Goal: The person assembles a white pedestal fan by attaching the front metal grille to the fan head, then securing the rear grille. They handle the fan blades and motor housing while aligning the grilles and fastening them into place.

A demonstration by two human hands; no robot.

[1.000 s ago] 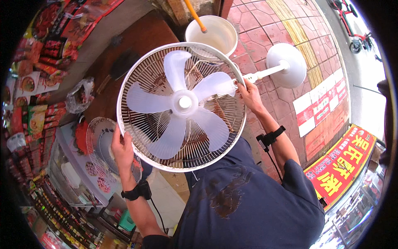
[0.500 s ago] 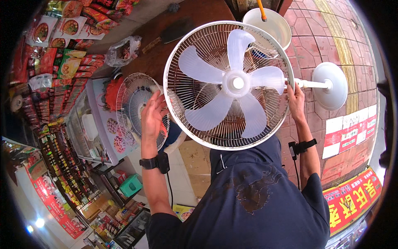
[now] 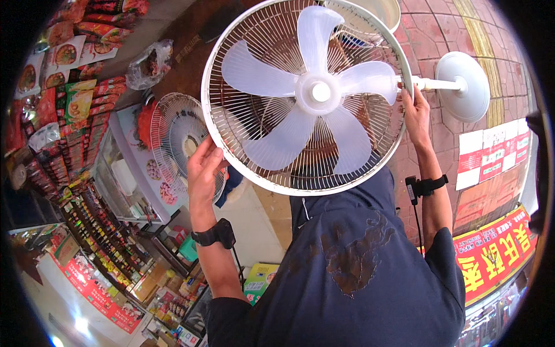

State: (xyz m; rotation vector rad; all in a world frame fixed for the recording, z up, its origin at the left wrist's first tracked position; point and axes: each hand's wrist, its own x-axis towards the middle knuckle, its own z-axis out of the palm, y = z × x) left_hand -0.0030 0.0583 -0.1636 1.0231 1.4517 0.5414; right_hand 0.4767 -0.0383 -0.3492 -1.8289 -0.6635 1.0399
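I hold a white electric fan [image 3: 321, 188] in front of me, its front uncovered so the pale translucent blades [image 3: 277, 141] and the hub show. A white pole runs from its head to the round base [image 3: 462, 87] at the right. My left hand [image 3: 202, 173] is closed on the lower left rim, thumb in front. On the right rim, close to the pole, my right hand [image 3: 418, 118] grips the fan, its fingers partly hidden behind the edge. A round wire fan guard [image 3: 167, 136] stands just beyond my left hand, partly covered by the fan.
A pale basin [image 3: 384, 13] sits behind the fan at the top. On the left are a glass-sided cabinet [image 3: 118, 173], hanging packets [image 3: 81, 107] and a clear plastic bag [image 3: 151, 65]. Red paving [image 3: 430, 40] and a red-yellow sign [image 3: 491, 254] lie at the right.
My left hand has gone from spread fingers beside the fan to a grip on its rim. The fan head now appears farther left and higher. My right hand stays on its rim.
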